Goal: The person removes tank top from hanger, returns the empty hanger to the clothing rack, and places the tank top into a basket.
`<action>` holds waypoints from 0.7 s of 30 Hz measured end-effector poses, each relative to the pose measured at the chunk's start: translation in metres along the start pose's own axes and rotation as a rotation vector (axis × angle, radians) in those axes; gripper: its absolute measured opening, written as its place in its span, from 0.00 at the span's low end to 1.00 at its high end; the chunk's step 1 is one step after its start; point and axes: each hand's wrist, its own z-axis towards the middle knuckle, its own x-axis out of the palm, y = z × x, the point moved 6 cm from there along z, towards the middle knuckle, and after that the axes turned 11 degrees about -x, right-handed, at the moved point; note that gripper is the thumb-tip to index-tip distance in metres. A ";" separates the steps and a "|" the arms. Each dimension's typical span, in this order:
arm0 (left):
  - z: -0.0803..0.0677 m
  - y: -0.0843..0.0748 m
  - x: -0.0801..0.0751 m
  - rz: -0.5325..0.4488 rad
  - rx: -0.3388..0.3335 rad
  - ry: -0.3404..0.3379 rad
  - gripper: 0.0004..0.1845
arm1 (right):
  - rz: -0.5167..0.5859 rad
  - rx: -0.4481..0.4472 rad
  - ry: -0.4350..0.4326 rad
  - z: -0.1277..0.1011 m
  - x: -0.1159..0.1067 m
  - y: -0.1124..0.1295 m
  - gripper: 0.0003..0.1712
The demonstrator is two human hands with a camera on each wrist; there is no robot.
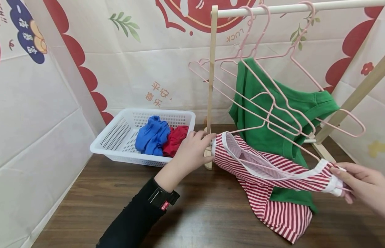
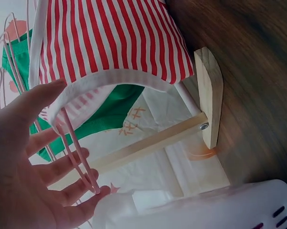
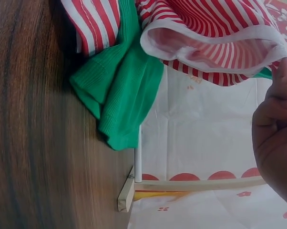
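A red-and-white striped sleeveless top point(image 1: 257, 199) with white trim hangs between both hands, its neckline facing up. A pink hanger point(image 2: 77, 143) passes through it, its end loop poking out of the left armhole. My left hand point(image 1: 195, 148) pinches the left shoulder, thumb on the white trim and the other fingers spread behind the hanger loop. At the opposite shoulder, my right hand point(image 1: 364, 179) grips the trim between thumb and curled fingers, with a hanger end beside it. Behind the striped top, a green sleeveless top point(image 1: 263, 113) hangs from another pink hanger.
A white rail point(image 1: 335, 5) on a wooden post point(image 1: 212, 69) carries several pink hangers point(image 1: 246, 36). To the left, a white basket point(image 1: 113, 155) holds a blue garment point(image 1: 152, 136) and a red garment point(image 1: 175, 139). The dark wooden table point(image 1: 118, 193) lies below.
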 end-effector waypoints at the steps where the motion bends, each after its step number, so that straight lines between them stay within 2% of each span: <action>1: -0.001 0.001 0.001 0.013 -0.001 0.007 0.39 | -0.023 0.009 0.009 0.000 0.001 0.000 0.26; 7: -0.009 0.004 0.003 0.069 -0.016 0.044 0.38 | -0.069 0.074 0.051 0.003 0.004 -0.003 0.24; 15: -0.020 0.006 -0.002 0.116 -0.009 0.033 0.33 | -0.072 0.100 0.104 0.006 0.008 -0.007 0.18; 21: -0.031 0.009 -0.005 0.103 -0.026 0.069 0.33 | -0.146 0.137 0.120 0.011 0.011 -0.005 0.13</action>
